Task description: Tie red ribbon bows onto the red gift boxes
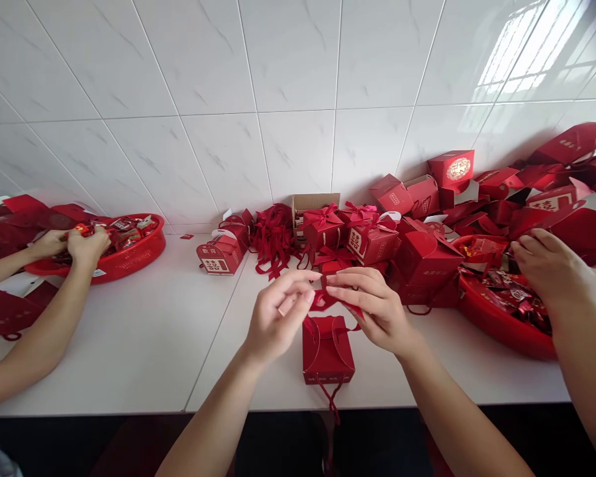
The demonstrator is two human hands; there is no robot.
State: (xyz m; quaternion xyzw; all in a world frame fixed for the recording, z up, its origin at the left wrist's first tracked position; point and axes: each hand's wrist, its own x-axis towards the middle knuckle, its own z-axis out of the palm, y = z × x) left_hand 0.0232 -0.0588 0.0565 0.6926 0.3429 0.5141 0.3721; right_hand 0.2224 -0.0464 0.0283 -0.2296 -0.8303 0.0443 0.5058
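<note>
A small red gift box (328, 351) with a folded flap lid lies in front of me, its twisted cord handle hanging over the table edge. Red ribbon (310, 325) runs across its top. Just above the box, my left hand (282, 317) is raised with loosely bent fingers apart and nothing visible in them. Close by on the right, my right hand (373, 306) has its fingers pressed together around a strip of red ribbon (356, 311), mostly hidden by the fingers. Behind my hands stand finished boxes with bows (322, 225) and a heap of loose red ribbons (274, 238).
A red basin of sweets (139, 255) stands left, with a co-worker's hands (85, 248) over it. Another basin (501, 338) is at right beside another person's hand (556, 271). Many red boxes (451, 169) are piled along the tiled wall. One box (223, 253) stands left of the ribbons.
</note>
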